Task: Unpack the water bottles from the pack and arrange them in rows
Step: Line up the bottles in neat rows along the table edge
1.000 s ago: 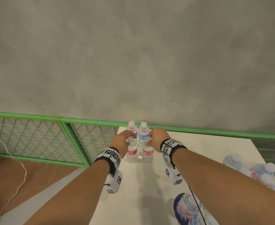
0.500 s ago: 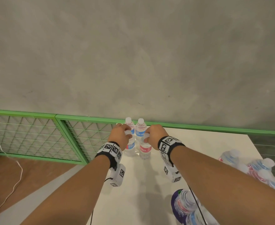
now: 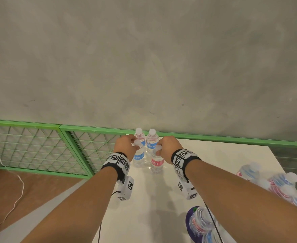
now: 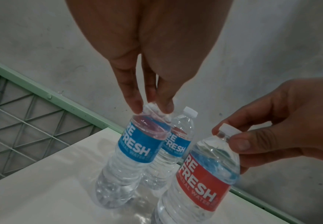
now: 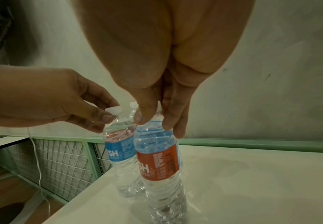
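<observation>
While both bottles stand upright on the white table (image 3: 214, 160), left hand (image 3: 125, 146) pinches the cap of the blue-label bottle (image 3: 138, 157), fingertips (image 4: 135, 106) closed round it. Right hand (image 3: 167, 148) pinches the cap of the red-label bottle (image 3: 157, 163), thumb and fingers (image 5: 168, 121) closed at the neck. Two more bottles (image 3: 146, 139) just behind, by the green rail. Opened pack (image 3: 270, 183) far right.

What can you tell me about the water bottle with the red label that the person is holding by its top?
The red-label bottle is clear ribbed plastic, full of water, with a white screw cap and white lettering ending "FRESH". It stands upright on the white table, in front of two earlier bottles, beside a blue-label bottle and apart from it. The right hand pinches its cap and neck with thumb and fingertips.
</observation>
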The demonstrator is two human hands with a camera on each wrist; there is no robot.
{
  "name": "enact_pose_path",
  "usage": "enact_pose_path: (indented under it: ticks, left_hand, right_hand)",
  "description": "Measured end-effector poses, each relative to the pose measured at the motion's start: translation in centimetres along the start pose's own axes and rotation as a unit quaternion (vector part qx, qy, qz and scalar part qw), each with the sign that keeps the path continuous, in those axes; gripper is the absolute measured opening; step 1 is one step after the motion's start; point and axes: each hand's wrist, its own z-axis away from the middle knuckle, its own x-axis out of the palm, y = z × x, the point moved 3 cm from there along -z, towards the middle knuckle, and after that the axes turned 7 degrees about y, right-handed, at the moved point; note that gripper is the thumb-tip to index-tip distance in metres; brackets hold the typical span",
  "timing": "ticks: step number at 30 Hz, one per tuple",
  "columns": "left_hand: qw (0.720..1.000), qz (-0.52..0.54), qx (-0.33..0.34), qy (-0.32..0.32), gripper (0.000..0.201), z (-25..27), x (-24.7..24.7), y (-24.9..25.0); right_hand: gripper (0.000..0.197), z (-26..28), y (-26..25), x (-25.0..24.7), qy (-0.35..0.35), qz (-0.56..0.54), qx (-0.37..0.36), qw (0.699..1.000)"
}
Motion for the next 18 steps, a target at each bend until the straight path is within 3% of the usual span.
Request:
enact_pose_path:
  ticks: [18]
  left_hand:
    - [1.000,0.030,0.002,0.002,0.030,0.33,-0.49,-0.16]
  right_hand:
    - [0.024,0.35,-0.21,0.24,0.006,-0.007,0.017,1.000]
